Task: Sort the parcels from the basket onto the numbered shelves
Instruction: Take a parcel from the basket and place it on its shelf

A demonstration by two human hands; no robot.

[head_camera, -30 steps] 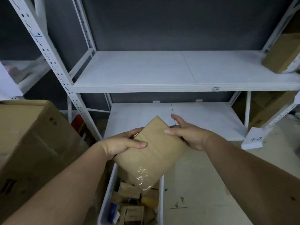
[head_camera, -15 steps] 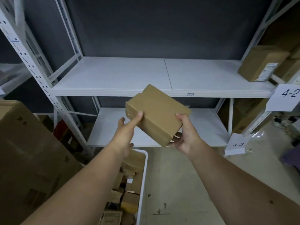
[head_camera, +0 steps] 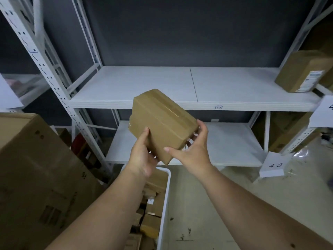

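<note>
- Brown cardboard, taped along its top: that was the parcel [head_camera: 162,123] I held up, tilted, in front of the edge of the upper shelf [head_camera: 144,87].
- My left hand [head_camera: 142,156] gripped its near lower corner, thumb up the front face, the other fingers hidden beneath.
- My right hand [head_camera: 191,152] cupped the end at about 4 o'clock of the parcel, thumb laid along the lower edge, fingers curled round the far side and mostly out of sight.
- The white basket [head_camera: 166,195] sat at 6 o'clock below my hands, cut off by the frame's bottom edge and partly covered by my left forearm; more brown parcels lay jumbled inside.
- A small label [head_camera: 218,107] on the upper shelf's front lip was too small to read surely.
- A paper sign [head_camera: 273,166] reading 4-3 hung at 4 o'clock by the lower shelf [head_camera: 234,145]; another sign [head_camera: 322,114] at 3 o'clock was cropped.
- A labelled box [head_camera: 302,71] stood on the upper shelf at 2 o'clock, cut off by the frame.
- A large carton [head_camera: 36,177] filled 8 o'clock.
- The wall behind was dark grey, the floor pale and scuffed.
</note>
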